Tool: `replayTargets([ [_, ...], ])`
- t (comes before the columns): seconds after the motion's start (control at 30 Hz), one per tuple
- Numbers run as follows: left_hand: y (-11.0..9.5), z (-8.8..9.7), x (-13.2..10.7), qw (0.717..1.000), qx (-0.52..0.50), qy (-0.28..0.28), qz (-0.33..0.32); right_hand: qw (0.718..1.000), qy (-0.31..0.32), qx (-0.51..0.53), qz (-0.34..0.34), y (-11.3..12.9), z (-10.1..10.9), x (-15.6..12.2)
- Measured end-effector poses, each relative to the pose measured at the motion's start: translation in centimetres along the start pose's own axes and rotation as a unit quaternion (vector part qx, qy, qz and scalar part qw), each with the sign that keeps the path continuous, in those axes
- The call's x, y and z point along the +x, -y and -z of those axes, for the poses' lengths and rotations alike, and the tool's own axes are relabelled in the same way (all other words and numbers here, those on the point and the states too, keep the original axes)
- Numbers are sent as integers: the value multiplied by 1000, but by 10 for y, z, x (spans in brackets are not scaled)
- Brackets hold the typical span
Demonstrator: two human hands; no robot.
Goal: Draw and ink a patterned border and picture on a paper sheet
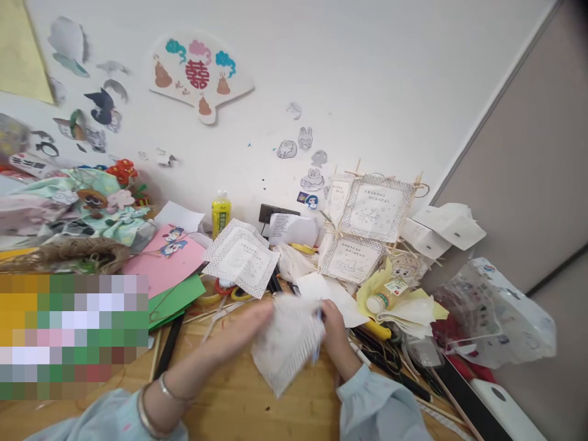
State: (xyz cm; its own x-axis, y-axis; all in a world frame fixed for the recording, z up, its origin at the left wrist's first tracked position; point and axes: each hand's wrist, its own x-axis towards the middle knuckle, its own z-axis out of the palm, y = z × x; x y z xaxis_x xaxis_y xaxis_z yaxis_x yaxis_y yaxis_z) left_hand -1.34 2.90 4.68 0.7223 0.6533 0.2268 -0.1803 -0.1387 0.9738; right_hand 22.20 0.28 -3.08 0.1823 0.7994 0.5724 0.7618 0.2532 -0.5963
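Note:
Both hands meet over the wooden table [239, 398] on one white paper sheet with a patterned border [287, 346], which is smeared by motion. My left hand [245, 327] grips the sheet's left side. My right hand [331, 327] pinches its right edge, with a small blue thing I cannot make out showing at the fingers. Silver bangles sit on my left wrist. Another bordered printed sheet [241, 257] lies just beyond the hands.
Craft clutter crowds the table's back: pink [165, 257] and green paper [177, 297], a yellow bottle [221, 211], paper-and-stick lantern panels [374, 211], thin wooden sticks, a small bottle on yellow paper [381, 300], a plastic bag [496, 318] at right. The wall behind carries stickers.

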Motion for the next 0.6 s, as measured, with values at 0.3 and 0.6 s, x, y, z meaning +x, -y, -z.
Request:
replayTargets([
  [0.3, 18, -37, -12, 852, 402, 311, -126, 972, -61, 210, -85, 26, 24, -3],
  [0.6, 52, -9, 5, 839, 524, 120, -85, 961, 225, 163, 4, 49, 32, -12],
])
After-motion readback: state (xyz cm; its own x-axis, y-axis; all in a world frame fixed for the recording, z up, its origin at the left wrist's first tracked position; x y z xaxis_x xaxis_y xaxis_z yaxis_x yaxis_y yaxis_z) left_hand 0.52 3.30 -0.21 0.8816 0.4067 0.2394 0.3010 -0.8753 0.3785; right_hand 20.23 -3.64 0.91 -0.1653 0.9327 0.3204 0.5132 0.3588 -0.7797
